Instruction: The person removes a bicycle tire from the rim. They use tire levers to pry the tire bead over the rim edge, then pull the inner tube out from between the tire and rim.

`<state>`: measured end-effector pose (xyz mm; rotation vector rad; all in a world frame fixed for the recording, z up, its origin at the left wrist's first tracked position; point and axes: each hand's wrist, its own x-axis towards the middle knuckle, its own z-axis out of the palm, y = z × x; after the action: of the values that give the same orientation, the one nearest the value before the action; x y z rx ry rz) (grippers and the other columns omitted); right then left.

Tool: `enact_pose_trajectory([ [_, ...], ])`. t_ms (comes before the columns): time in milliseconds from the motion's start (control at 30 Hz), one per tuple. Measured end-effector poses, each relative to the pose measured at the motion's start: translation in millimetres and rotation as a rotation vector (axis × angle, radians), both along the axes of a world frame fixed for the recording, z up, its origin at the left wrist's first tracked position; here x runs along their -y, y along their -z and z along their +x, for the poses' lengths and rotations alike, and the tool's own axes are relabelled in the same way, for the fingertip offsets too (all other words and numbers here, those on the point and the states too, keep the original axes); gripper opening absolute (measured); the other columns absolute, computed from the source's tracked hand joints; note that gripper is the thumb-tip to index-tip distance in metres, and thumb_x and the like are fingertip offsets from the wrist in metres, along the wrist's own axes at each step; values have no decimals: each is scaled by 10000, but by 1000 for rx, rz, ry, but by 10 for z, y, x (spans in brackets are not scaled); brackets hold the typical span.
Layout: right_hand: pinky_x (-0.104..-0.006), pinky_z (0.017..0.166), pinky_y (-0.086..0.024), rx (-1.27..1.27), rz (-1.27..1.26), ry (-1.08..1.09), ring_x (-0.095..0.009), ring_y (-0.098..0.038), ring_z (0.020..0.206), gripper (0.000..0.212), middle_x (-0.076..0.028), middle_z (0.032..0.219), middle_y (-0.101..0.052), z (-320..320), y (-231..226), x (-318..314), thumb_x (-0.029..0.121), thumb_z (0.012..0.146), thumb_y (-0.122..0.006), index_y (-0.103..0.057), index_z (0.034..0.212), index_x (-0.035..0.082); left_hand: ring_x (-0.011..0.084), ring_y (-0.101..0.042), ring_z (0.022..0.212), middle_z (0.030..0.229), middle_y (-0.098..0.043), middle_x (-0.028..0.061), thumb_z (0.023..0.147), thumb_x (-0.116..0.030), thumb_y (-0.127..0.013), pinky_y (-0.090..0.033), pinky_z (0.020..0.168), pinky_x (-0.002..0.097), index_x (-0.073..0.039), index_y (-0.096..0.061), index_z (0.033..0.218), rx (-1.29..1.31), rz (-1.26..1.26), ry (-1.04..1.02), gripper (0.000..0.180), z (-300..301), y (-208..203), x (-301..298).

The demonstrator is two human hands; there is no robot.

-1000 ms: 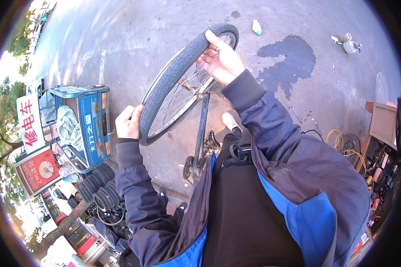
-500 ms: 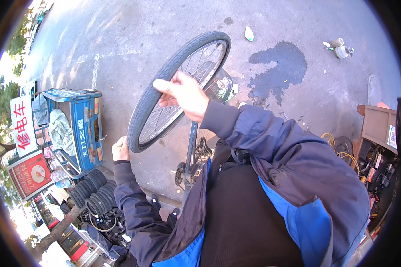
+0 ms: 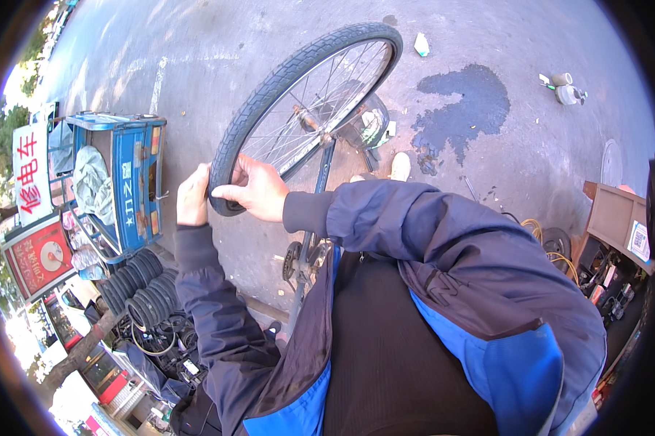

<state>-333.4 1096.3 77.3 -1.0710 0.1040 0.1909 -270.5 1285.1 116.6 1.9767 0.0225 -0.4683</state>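
A bicycle wheel (image 3: 326,135) with a black tyre (image 3: 265,91) and thin spokes stands tilted in front of me, joined at its hub to a dark bicycle frame (image 3: 323,171). At the wheel's near end, my right hand (image 3: 258,190) is closed round the tyre and rim, thumb on the inner side. My left hand (image 3: 193,196) presses against the tyre's outer side just left of it; its fingertips are partly hidden by the tyre. Below the frame, the crank and chainring (image 3: 292,261) show beside my jacket.
A blue cart (image 3: 135,182) stands at left, with stacked tyres (image 3: 149,291) nearer me. A wooden cabinet (image 3: 618,218) with tools and a yellow hose (image 3: 534,229) is at right. A wet patch (image 3: 472,109) darkens the pavement; a basket (image 3: 367,123) sits behind the wheel.
My right hand has moved down and left along the wheel to its near end, close to my left hand. The wheel appears larger and more face-on, with its hub now visible.
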Motion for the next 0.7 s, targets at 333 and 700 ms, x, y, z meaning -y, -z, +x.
enact_pose_trajectory([
  [333,-287,857,-545,-115,235,73,-145,-684,941,352,-99,1002,-734,-150,-225,360,193,911,-794,-668,1127,-54,114,-641,802,965,-711,33,1048,-401,-581,-535,730,286,-5,-703,1118,-432,-389,-42,420,198,53,310],
  [700,-316,881,-543,-154,445,107,-152,-673,945,286,-62,1030,-688,-52,-202,339,159,930,-765,-623,1125,5,82,-646,867,1031,-703,44,1065,-204,-574,-536,719,235,14,-686,1230,-186,-219,82,295,290,180,310],
])
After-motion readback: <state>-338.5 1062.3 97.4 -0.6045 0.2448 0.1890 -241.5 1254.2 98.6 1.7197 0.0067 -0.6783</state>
